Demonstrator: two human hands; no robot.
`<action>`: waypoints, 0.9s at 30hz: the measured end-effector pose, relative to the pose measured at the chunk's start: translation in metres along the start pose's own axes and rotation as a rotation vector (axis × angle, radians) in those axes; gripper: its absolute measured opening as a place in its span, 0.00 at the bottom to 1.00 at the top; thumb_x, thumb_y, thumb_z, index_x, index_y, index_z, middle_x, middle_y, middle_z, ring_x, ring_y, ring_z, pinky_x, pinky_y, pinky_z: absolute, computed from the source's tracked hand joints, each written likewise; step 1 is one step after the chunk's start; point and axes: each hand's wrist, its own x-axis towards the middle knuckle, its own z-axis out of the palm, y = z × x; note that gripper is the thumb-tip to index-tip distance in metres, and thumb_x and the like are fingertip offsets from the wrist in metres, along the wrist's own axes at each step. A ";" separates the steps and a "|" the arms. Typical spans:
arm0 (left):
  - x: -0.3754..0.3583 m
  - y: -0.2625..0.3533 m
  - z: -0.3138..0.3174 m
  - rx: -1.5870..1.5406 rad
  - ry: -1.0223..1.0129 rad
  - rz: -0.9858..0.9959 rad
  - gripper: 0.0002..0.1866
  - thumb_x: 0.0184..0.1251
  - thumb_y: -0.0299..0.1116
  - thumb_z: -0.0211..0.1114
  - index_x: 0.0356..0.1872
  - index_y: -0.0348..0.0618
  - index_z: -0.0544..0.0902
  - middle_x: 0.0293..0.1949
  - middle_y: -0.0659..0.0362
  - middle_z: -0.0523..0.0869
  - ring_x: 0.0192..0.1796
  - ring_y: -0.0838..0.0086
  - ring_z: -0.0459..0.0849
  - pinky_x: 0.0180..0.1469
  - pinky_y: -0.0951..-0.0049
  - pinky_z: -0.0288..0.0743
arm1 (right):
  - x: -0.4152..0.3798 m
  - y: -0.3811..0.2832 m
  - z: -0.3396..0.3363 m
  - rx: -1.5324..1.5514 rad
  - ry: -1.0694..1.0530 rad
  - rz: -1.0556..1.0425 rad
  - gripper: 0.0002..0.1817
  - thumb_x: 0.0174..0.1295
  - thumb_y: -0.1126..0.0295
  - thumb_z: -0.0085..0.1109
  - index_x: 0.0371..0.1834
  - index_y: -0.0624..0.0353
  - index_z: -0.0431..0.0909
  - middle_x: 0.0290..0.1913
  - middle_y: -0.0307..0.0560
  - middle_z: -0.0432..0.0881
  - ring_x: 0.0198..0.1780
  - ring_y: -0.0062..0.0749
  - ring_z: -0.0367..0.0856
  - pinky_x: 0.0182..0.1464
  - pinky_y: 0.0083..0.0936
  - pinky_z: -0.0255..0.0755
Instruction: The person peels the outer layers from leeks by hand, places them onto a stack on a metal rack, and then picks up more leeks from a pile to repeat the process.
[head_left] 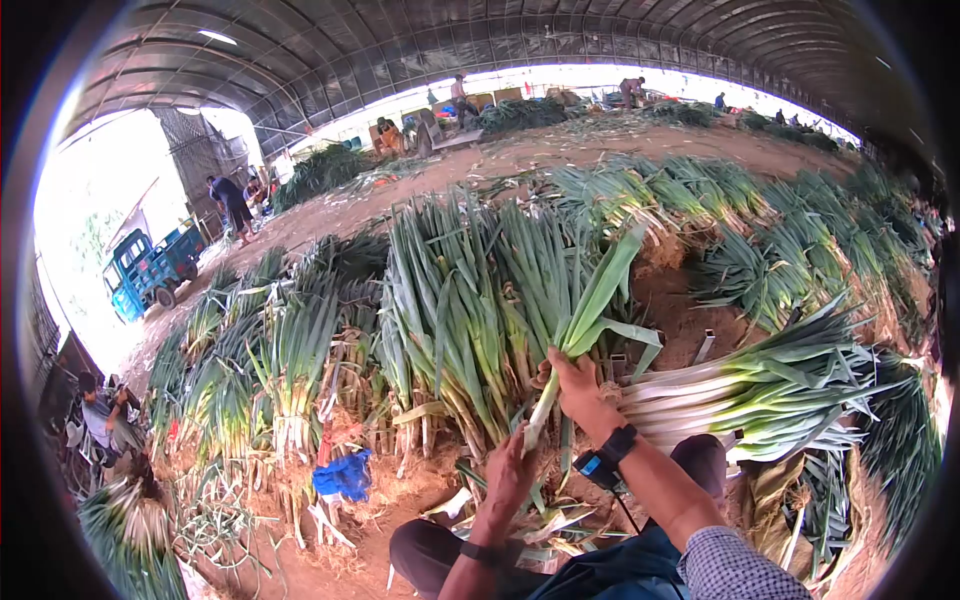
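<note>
By the right hand [577, 388], closed with its fingers wrapped around, one leek [602, 285] is gripped at mid-length, where the pale stem turns to leaf. At the lower end of the stem the left hand [508, 468] is placed, its fingers partly curled and close against it; whether the stem is pinched there cannot be told, as the fingertips are partly hidden. The leek is held at a slant in front of the knees [697, 462], its root end low on the left and its broad leaves raised to the upper right, one of them bent over sideways.

Just to the right of the right hand, a pile of pale leeks [740, 400] is laid lengthwise, white stems turned toward the hand and leaves fanned out to the right. Behind the held leek, leafy bunches [450, 290] are stood upright in a row. On the ground [405, 500], left of the left hand, a blue cloth [342, 477] is seen among roots and trimmings. A watch [620, 442] is worn on the right wrist, and a dark band [483, 551] on the left.

Farther off to the left, a blue truck [148, 268] is parked, with a standing person [232, 205] beside it. All is covered by an arched roof [350, 50].
</note>
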 end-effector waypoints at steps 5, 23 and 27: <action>0.020 -0.003 -0.001 -0.029 0.168 0.143 0.15 0.70 0.28 0.63 0.56 0.39 0.83 0.46 0.46 0.86 0.46 0.51 0.86 0.49 0.60 0.79 | 0.008 0.008 -0.009 0.034 0.077 0.026 0.10 0.69 0.69 0.65 0.45 0.60 0.76 0.32 0.48 0.81 0.29 0.38 0.83 0.35 0.46 0.88; 0.024 -0.025 0.021 0.131 0.136 -0.140 0.10 0.74 0.38 0.60 0.44 0.43 0.72 0.24 0.42 0.82 0.29 0.40 0.83 0.30 0.45 0.72 | -0.005 0.015 -0.003 -0.064 -0.085 -0.209 0.08 0.69 0.70 0.65 0.46 0.61 0.78 0.36 0.45 0.83 0.35 0.36 0.83 0.40 0.38 0.81; 0.013 -0.019 0.016 0.201 0.177 -0.221 0.20 0.72 0.50 0.63 0.39 0.41 0.72 0.24 0.41 0.84 0.30 0.39 0.84 0.31 0.44 0.74 | 0.000 -0.001 0.005 0.144 -0.070 -0.104 0.08 0.70 0.69 0.63 0.47 0.60 0.79 0.36 0.45 0.84 0.36 0.35 0.83 0.44 0.37 0.81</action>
